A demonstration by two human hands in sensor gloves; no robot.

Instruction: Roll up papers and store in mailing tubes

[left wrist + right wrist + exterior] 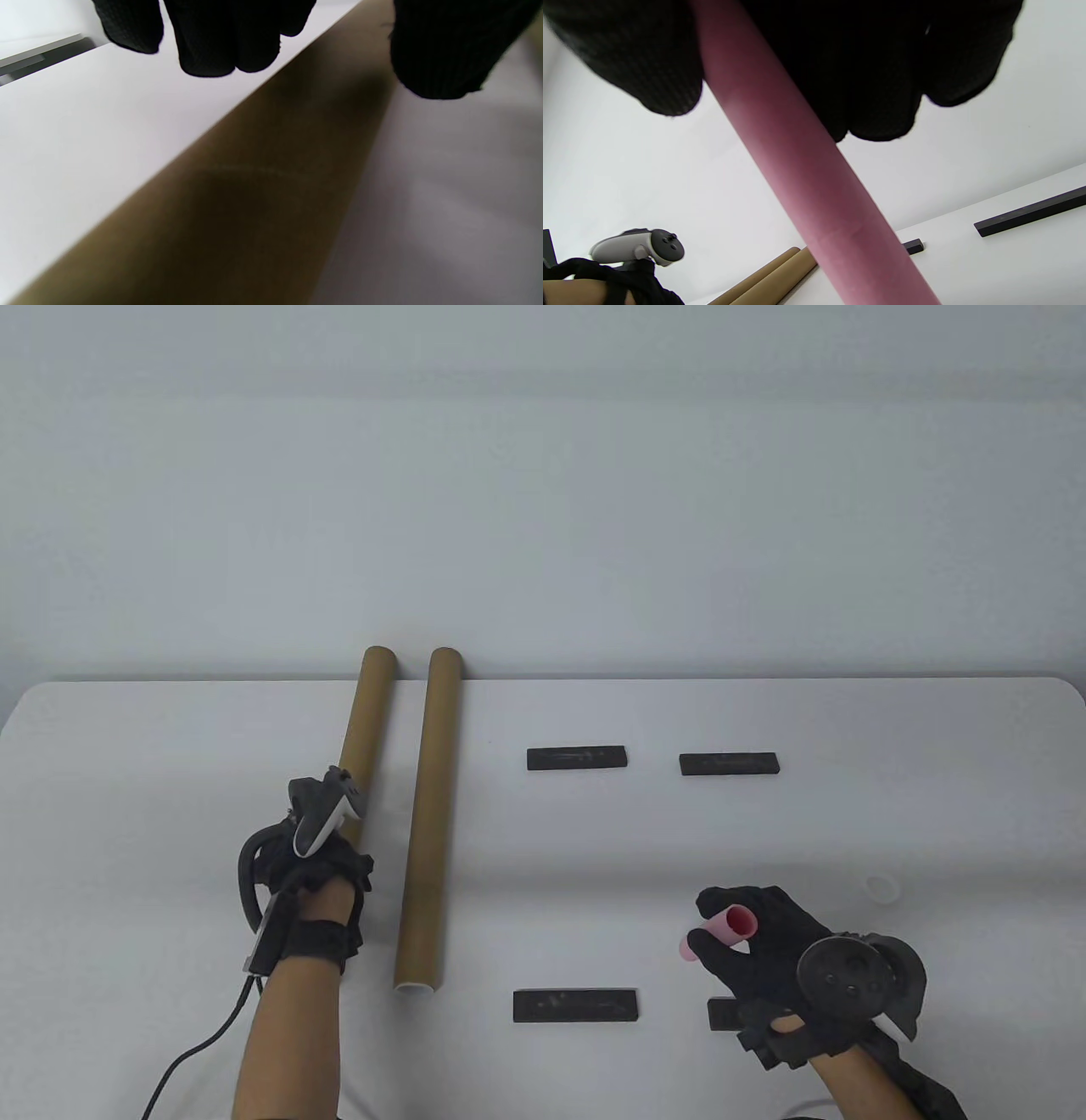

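Table view, near right: right hand (755, 942) wrapped round rolled pink paper tube (719, 935), held up off white table (170, 780). Left hand (318, 857) over far-left brown cardboard mailing tube (365, 712), fingers draped loosely either side; grip unclear. Roll looked light, crushable, so best held mid-length, gently. Second brown mailing tube (428, 814) lay just right.

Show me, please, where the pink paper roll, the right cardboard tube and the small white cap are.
pink paper roll (719, 935), table view, its side
right cardboard tube (431, 814), table view, mid-body
small white cap (882, 889), table view, its centre
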